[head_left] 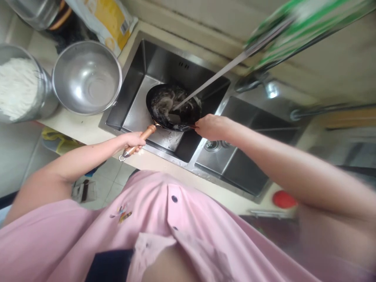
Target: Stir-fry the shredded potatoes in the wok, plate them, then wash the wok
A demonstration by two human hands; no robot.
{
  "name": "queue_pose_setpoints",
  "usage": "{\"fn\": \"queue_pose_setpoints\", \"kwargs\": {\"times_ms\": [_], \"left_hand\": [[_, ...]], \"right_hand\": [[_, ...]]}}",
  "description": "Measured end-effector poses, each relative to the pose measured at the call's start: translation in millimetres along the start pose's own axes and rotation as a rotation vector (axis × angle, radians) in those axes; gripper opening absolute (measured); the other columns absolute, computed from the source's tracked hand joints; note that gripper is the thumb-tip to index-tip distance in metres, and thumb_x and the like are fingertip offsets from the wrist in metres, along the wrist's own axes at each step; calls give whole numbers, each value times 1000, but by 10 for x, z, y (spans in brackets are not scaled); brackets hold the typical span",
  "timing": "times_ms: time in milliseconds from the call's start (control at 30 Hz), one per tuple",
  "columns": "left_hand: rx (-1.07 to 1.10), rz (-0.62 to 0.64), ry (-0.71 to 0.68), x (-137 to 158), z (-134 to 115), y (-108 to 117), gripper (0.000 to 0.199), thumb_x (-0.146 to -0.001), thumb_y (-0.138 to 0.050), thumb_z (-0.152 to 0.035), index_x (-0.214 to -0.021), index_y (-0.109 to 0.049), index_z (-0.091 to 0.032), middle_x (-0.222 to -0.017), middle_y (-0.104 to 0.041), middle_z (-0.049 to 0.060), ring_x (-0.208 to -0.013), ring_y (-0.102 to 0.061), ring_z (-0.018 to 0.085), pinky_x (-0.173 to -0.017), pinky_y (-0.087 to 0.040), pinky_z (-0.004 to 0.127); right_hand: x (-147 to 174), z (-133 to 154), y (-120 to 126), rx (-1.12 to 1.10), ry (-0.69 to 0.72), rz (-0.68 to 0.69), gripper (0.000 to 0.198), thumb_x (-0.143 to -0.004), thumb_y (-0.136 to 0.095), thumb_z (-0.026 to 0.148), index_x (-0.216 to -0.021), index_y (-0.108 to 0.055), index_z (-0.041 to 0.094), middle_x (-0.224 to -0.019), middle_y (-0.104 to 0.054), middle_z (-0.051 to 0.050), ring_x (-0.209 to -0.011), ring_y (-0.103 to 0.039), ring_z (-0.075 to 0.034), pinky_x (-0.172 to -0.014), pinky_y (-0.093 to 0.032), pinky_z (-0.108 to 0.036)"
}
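A dark wok [155, 113] with a wooden handle [147, 134] sits tilted in the left basin of the steel sink. My left hand [134, 141] is wrapped round that handle, over the counter's front edge. Water [217, 78] pours in a stream from the tap [268, 37] into the wok, and the water inside looks swirled and murky. At the wok's right rim my right hand [210, 126] is closed on a thin dark-red handle [192, 126]. The far end of that tool cannot be made out in the wok.
Left of the double sink [192, 166] stand a steel bowl [88, 78] and a metal pot [47, 94] holding white stuff. Behind them lies a yellow and white bag [108, 23]. A blurred green and white thing [317, 27] hangs at upper right. Something red [284, 199] is near the right counter edge.
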State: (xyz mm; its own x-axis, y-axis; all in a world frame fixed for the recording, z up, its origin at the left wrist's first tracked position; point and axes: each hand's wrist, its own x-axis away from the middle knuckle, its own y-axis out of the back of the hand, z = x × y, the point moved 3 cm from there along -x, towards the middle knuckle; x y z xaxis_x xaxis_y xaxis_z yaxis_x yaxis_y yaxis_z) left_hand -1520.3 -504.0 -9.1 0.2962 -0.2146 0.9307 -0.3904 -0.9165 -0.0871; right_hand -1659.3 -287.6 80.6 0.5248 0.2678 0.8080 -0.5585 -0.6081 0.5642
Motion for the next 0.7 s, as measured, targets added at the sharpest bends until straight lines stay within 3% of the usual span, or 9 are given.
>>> {"fn": "queue_pose_setpoints", "kwargs": {"times_ms": [133, 267, 400, 500, 567, 633, 700], "left_hand": [[-9, -16, -8, -24, 21, -18, 51, -79, -57, -11, -123, -35, -21, -50, -46, -9, -39, -47, 11, -44, -41, 21], [-20, -19, -49, -47, 26, -33, 52, -78, -57, -9, -123, -36, -20, -50, -46, -9, -39, -48, 11, -45, -42, 21], [-4, -13, -45, -41, 22, -34, 49, -78, -56, -10, -122, -36, -19, -50, -46, -8, -40, -48, 12, -44, -42, 21], [-30, -16, -33, -17, 6, -36, 50, -78, -57, -10, -123, -36, -18, -49, -46, -9, -40, -48, 12, -43, -41, 21], [-51, -18, -36, 8, -15, -43, 51, -77, -57, -10, -123, -36, -17, -49, -46, -9, -40, -48, 12, -43, -41, 22], [-74, -34, -38, 38, -38, -51, 52, -78, -57, -9, -125, -37, -16, -48, -46, -8, -40, -48, 12, -43, -42, 22], [-118, -74, -28, 66, -57, -54, 52, -78, -56, -10, -126, -37, -16, -48, -46, -8, -39, -48, 13, -43, -42, 22]], "right_hand": [[-154, 170, 70, -177, 136, -121, 45, -99, -31, 32, -123, -65, 16, -114, -67, -13, -107, -63, -25, -89, -47, -30], [-422, 293, -92, -213, -66, -205, 48, -100, -24, 29, -132, -56, 12, -117, -64, -19, -104, -65, -27, -82, -49, -32], [-331, 103, -164, -32, -149, -124, 44, -94, -31, 14, -129, -57, 6, -117, -62, -25, -110, -62, -30, -84, -50, -37], [-105, -157, -51, 57, -84, -9, 36, -92, -41, 15, -117, -68, 10, -120, -63, -21, -114, -60, -31, -90, -49, -40], [-1, -264, 49, 113, 36, 49, 34, -93, -46, 21, -117, -69, 14, -125, -62, -16, -118, -58, -28, -98, -45, -39], [28, -278, 132, 178, 185, 69, 35, -94, -48, 24, -121, -69, 14, -131, -60, -13, -124, -54, -25, -105, -40, -35], [-4, -246, 201, 206, 232, 50, 39, -96, -46, 27, -125, -66, 12, -132, -59, -14, -125, -53, -24, -104, -40, -33]]}}
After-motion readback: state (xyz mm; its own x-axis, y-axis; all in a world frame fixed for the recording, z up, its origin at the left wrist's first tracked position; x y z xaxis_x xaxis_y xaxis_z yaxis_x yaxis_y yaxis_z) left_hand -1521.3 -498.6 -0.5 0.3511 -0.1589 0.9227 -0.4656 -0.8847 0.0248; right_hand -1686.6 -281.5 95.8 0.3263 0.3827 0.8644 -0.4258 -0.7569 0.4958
